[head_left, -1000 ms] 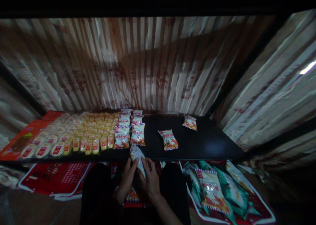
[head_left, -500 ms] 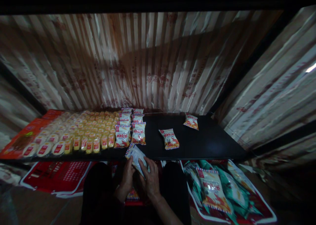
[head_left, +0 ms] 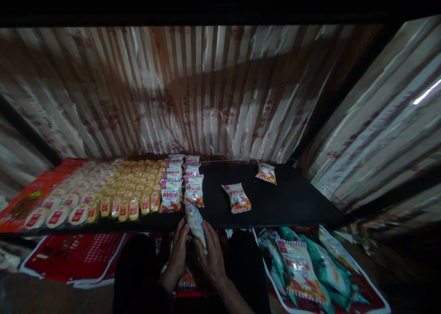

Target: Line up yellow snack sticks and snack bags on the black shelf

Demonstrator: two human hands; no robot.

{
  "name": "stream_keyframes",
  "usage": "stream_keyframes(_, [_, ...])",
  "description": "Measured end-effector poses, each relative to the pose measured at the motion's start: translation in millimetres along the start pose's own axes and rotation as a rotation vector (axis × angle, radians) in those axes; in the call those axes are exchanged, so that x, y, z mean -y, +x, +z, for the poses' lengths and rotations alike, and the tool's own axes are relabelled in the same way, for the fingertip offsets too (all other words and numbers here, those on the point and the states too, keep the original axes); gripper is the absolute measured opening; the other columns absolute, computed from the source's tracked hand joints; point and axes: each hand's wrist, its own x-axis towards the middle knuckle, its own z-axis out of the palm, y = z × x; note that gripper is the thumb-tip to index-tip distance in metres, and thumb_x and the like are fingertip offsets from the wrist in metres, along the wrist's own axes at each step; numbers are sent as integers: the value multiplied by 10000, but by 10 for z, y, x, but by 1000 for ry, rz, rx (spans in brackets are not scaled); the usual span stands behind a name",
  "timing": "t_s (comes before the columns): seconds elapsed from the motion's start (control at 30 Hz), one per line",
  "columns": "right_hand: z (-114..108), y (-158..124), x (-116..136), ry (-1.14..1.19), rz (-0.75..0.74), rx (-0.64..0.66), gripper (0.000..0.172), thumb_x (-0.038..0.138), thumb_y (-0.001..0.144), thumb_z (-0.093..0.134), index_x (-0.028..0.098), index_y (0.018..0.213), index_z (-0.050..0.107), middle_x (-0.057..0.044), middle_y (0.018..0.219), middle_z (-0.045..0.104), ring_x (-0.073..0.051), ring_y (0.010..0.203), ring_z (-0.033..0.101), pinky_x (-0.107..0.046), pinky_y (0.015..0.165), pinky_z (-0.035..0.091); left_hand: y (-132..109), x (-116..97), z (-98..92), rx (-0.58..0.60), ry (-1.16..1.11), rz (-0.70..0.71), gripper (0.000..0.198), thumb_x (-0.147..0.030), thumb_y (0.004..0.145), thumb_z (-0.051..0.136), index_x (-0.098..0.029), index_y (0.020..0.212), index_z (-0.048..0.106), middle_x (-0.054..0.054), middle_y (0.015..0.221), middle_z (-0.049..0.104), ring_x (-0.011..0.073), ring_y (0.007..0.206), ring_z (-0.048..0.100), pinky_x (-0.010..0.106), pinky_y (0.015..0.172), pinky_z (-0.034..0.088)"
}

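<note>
Between my two hands a white snack bag (head_left: 195,224) is held tilted, at the front edge of the black shelf (head_left: 285,204). My left hand (head_left: 178,247) is closed along its left side, and my right hand (head_left: 212,254) closes on its right side. Just beyond stand two rows of similar white-and-orange snack bags (head_left: 171,195). One more snack bag (head_left: 237,197) lies apart to the right, and another (head_left: 266,172) sits farther back. Below my hands, part of a snack bag (head_left: 187,278) shows in the dark between my knees.
Small yellow packaged cakes (head_left: 134,207), round white packs (head_left: 58,216) and orange packets (head_left: 25,199) fill the shelf's left. A red basket (head_left: 374,291) at lower right holds green and white bags. Another red basket (head_left: 74,256) is at lower left. Corrugated sheeting (head_left: 220,89) stands behind.
The bag in my hands has turned from its flat face to a narrower, edge-on view. My hands have shifted slightly around it. The view has tilted up a little.
</note>
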Motion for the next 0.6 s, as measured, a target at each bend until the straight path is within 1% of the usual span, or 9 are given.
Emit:
stream_keyframes(0.13, [21, 57, -3, 104, 100, -21, 458, 306, 909, 454, 194, 1352, 433, -141, 1272, 568, -249, 1177, 551, -389, 939, 506, -15, -56, 6, 56, 66, 42, 654, -548, 737, 577, -176, 1268, 495, 137, 1356, 513, 265, 1171, 540, 328, 873, 485])
stream_keyframes(0.27, [10, 123, -22, 208, 275, 37, 454, 355, 911, 418, 155, 1314, 476, -145, 1226, 611, -248, 1127, 594, -372, 925, 513, 22, -25, -5, 85, 118, 83, 729, -573, 713, 589, -159, 1295, 444, 169, 1391, 460, 289, 1206, 503, 337, 825, 505])
stream_keyframes(0.37, [-8, 142, -26, 275, 360, 74, 477, 398, 894, 436, 147, 1295, 494, -138, 1239, 611, -252, 1136, 589, -369, 940, 500, 57, 19, -21, 111, 144, 92, 742, -577, 706, 591, -162, 1301, 433, 176, 1363, 485, 298, 1188, 517, 347, 805, 512])
stream_keyframes(0.43, [-18, 145, -17, 306, 400, 86, 482, 412, 883, 457, 149, 1283, 504, -131, 1247, 609, -252, 1142, 585, -366, 953, 490, 72, 45, -38, 122, 170, 107, 726, -566, 718, 581, -157, 1300, 434, 176, 1334, 511, 294, 1181, 522, 358, 826, 507])
stream_keyframes(0.5, [-29, 156, 1, 330, 425, 103, 485, 421, 874, 476, 147, 1271, 514, -128, 1237, 615, -249, 1134, 589, -360, 953, 489, 79, 67, -57, 116, 208, 133, 698, -543, 730, 575, -151, 1293, 444, 170, 1314, 529, 284, 1190, 515, 372, 883, 486])
stream_keyframes(0.6, [-51, 205, 35, 332, 430, 108, 470, 433, 863, 496, 149, 1234, 544, -128, 1195, 634, -243, 1108, 601, -345, 936, 497, 82, 85, -79, 99, 260, 172, 653, -508, 754, 550, -151, 1292, 452, 155, 1314, 531, 267, 1205, 502, 385, 965, 440])
